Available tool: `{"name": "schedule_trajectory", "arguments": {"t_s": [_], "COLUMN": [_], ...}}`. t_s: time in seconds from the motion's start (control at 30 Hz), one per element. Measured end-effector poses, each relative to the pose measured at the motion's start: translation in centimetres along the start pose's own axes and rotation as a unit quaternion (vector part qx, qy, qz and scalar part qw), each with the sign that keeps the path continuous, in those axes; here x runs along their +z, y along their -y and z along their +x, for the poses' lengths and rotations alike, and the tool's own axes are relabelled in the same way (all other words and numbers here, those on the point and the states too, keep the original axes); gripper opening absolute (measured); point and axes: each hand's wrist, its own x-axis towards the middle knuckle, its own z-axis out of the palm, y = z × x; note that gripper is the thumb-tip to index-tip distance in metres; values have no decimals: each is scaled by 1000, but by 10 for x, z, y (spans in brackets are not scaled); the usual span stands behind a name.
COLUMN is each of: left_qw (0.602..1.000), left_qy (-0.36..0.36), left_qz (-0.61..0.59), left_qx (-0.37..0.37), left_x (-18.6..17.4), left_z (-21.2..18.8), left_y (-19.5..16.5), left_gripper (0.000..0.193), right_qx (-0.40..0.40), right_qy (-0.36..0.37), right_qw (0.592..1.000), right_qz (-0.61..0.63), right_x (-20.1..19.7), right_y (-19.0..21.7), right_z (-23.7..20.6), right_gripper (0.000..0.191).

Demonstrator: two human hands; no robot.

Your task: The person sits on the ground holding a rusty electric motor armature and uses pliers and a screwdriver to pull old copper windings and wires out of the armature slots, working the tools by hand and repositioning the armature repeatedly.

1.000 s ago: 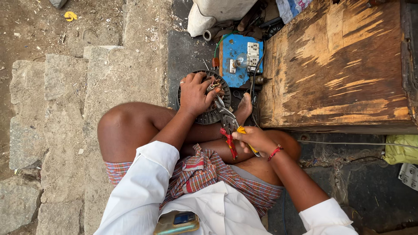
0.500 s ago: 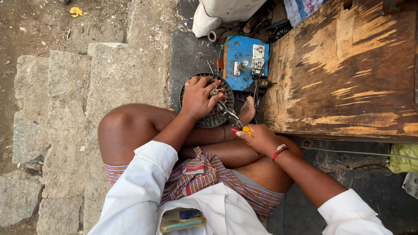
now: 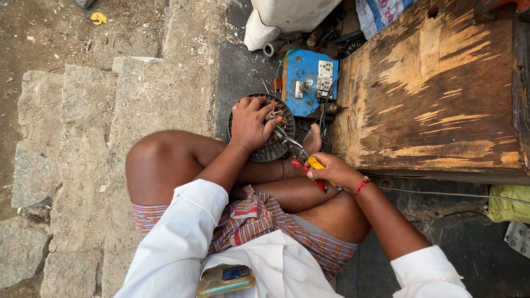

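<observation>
The left hand [image 3: 251,122] lies flat on a round dark motor winding [image 3: 264,144] that rests on the dark floor [image 3: 240,66] just in front of the person's crossed legs, its fingers [image 3: 270,122] curled over the top edge and pressing the part down. The right hand [image 3: 332,170] is wrapped tight round the red and yellow handles of a pair of pliers [image 3: 301,157], whose metal nose reaches up to the winding's right side beside the left thumb. A bare foot [image 3: 312,140] sits just right of the winding, close under the pliers. Directly behind the winding stands a blue switch board [image 3: 309,83] with a white socket and cables, nearly touching it. A large worn wooden desk [image 3: 436,94] fills the right side, crowding the right arm. A pale sack [image 3: 281,19] and a pipe end lie beyond the board. Rough stone steps [image 3: 83,138] run along the left. A phone [image 3: 226,278] sticks out of the white shirt pocket.
</observation>
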Motion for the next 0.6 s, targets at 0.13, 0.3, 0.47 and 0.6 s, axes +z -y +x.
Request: {"name": "schedule_trajectory", "arguments": {"t_s": [0.13,0.3,0.47,0.6], "left_qw": [1000,1000,1000,1000], "left_qy": [13,4,7,8], "left_qz": [-16,-9,-9,-19], "left_qx": [-11,-5,-10,-16], "left_x": [2,4,4,3], "left_z": [-1,-1,-2,-1], "left_y": [1,2,2,2], "left_gripper": [49,49,49,49], "right_qx": [24,53,106,94], "right_qy": [8,-74,-39,-13], "right_qw": [1000,993,992,993], "right_qz": [-10,-81,56,76], "right_x": [-6,7,5,-4], "right_y": [-2,-11,-21,-13], "right_z": [-15,-13,-10,-10], "right_gripper": [33,34,46,51]}}
